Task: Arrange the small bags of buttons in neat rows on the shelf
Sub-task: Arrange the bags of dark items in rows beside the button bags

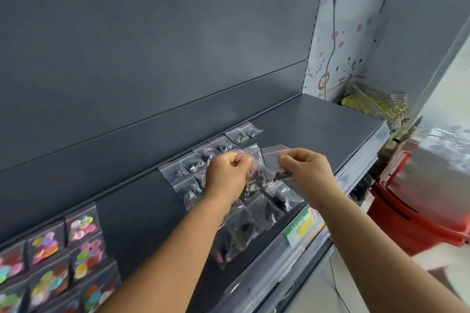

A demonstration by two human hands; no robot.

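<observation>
Slippage is the main risk at centre frame, where both hands are hovering over the grey shelf [330,119] among the clear bags of dark buttons [264,211]. The left hand [227,175] is curling its fingers around a bunch of bags, and the right hand [305,165] is pinching the top of a single clear bag [273,157]. Rows are already forming beneath, running toward the back panel. A loose pinch is likely to be dropping a bag onto the laid rows, nudging them crooked; the glossy film is probably sliding easily. Colourful button bags [58,262] are lying at lower left.
</observation>
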